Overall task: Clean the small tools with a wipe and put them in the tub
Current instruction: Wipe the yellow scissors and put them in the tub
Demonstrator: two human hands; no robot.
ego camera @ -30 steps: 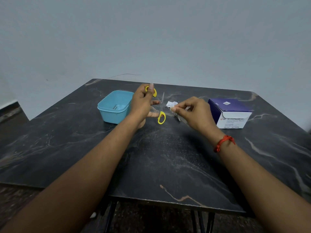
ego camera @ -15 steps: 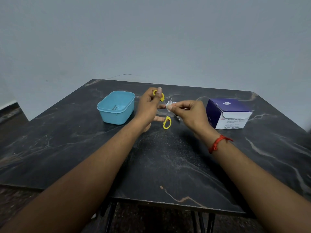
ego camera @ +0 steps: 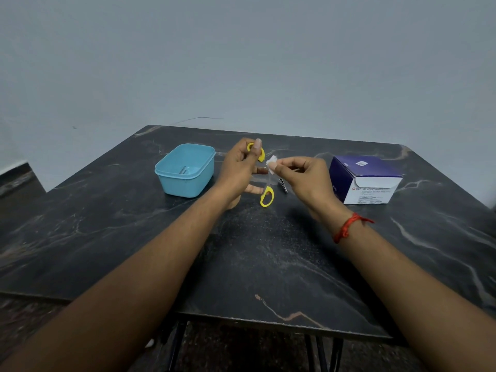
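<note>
Overhead, dark marble-veined table (ego camera: 241, 264) against plain grey wall (ego camera: 241, 63).

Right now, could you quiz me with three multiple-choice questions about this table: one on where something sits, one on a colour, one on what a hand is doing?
1. Where is the tub relative to the scissors?
A. To their left
B. To their right
C. Under the table

2. What colour are the scissors' handles?
A. Red
B. Yellow
C. Green

3. What is the right hand doing?
A. Lying flat on the table
B. Reaching into the box
C. Pinching a white wipe

Answers:
1. A, the blue tub stands left of the left hand, which holds the scissors.
2. B, both finger loops are yellow.
3. C, its fingertips close on the wipe beside the scissors.
</note>
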